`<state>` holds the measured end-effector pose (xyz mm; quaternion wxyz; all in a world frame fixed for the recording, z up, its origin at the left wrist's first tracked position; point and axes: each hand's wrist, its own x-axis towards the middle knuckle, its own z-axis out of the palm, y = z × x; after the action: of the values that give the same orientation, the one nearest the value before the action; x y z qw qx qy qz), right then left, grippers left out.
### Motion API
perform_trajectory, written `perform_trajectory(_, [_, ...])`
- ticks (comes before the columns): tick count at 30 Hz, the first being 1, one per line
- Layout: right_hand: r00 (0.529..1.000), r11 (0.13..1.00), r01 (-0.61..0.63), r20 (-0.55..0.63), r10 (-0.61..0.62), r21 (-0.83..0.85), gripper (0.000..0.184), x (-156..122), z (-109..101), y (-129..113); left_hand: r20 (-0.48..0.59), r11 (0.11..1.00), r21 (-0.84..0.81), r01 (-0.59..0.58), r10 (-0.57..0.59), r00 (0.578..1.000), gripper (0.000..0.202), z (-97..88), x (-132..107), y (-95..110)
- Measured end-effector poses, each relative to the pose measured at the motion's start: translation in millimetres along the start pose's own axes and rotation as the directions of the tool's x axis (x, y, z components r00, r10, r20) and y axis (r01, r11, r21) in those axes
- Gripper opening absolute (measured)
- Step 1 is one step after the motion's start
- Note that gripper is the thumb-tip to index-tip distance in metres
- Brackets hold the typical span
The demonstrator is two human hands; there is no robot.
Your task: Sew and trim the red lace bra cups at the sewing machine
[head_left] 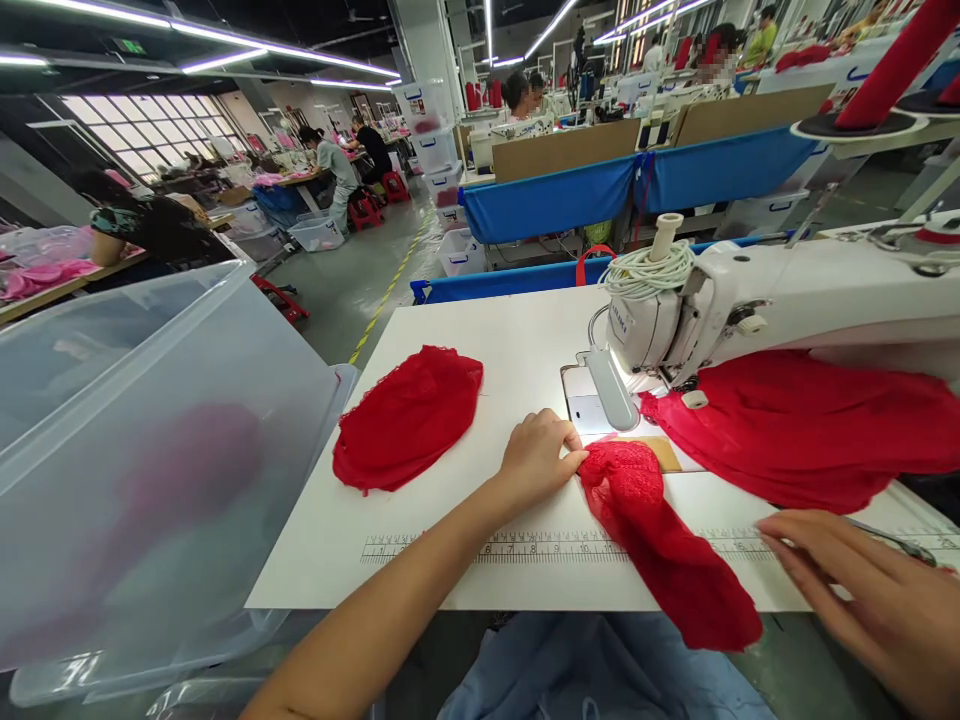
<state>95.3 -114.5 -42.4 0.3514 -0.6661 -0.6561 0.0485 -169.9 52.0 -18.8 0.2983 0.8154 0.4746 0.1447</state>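
Note:
My left hand (541, 455) is closed in a pinch on the upper left corner of a red lace-edged fabric piece (667, 545). That piece runs down to the right and hangs over the table's front edge. My right hand (862, 595) is held to the right of it, fingers stretched out, with nothing seen in them. Just beyond those fingers lies a slim metal tool (900, 540), partly hidden, perhaps snips. Ahead of my left hand stands a white sewing machine (652, 320). A larger red fabric piece (802, 430) lies under its arm.
On the left of the white table (420, 570) lies another red fabric piece (409, 420). A printed ruler (525, 548) runs along the front. Large translucent bins (150, 480) stand to the left. Red thread cones (889, 70) rise at upper right; people work at tables beyond.

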Motion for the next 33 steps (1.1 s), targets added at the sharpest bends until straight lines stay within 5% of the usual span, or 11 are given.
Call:
perform_trajectory(2, [0.99, 0.997, 0.027, 0.139, -0.037, 0.074, 0.013, 13.6, 11.0, -25.0, 0.071, 0.956, -0.293, 0.022, -0.001, 0.997, 0.01, 0.3, 1.5, 5.5])
perform_trajectory(4, [0.994, 0.985, -0.056, 0.103, 0.04, 0.165, 0.024, 31.3, 24.4, -45.4, 0.185, 0.796, -0.596, 0.101, 0.014, 0.983, 0.014, -1.2, 2.6, 12.2])
perform_trajectory(7, [0.974, 0.923, -0.22, 0.117, 0.193, 0.316, 0.043, 58.1, 44.4, -63.9, 0.295, 0.59, -0.782, 0.203, 0.064, 0.953, 0.028, -4.3, 4.3, 21.8])
perform_trajectory(12, [0.928, 0.785, -0.358, 0.289, 0.237, 0.505, 0.035, 80.1, 58.3, -71.4, 0.286, 0.47, -0.855, 0.219, 0.075, 0.955, 0.044, -3.9, 4.7, 27.9])
perform_trajectory(17, [0.929, 0.782, -0.368, 0.16, 0.334, 0.503, 0.03, 82.3, 53.6, -73.2, 0.288, 0.472, -0.85, 0.232, 0.047, 0.957, 0.046, 3.0, 1.5, 23.8])
perform_trajectory(26, [0.926, 0.779, -0.379, 0.203, 0.319, 0.5, 0.028, 87.1, 54.0, -73.7, 0.293, 0.426, -0.869, 0.25, 0.037, 0.955, 0.04, 6.3, 0.5, 20.5])
perform_trajectory(33, [0.935, 0.804, -0.348, 0.111, 0.338, 0.482, 0.029, 85.1, 67.8, -55.4, 0.312, 0.36, -0.89, 0.28, 0.033, 0.949, 0.041, 2.4, 1.4, 17.8])
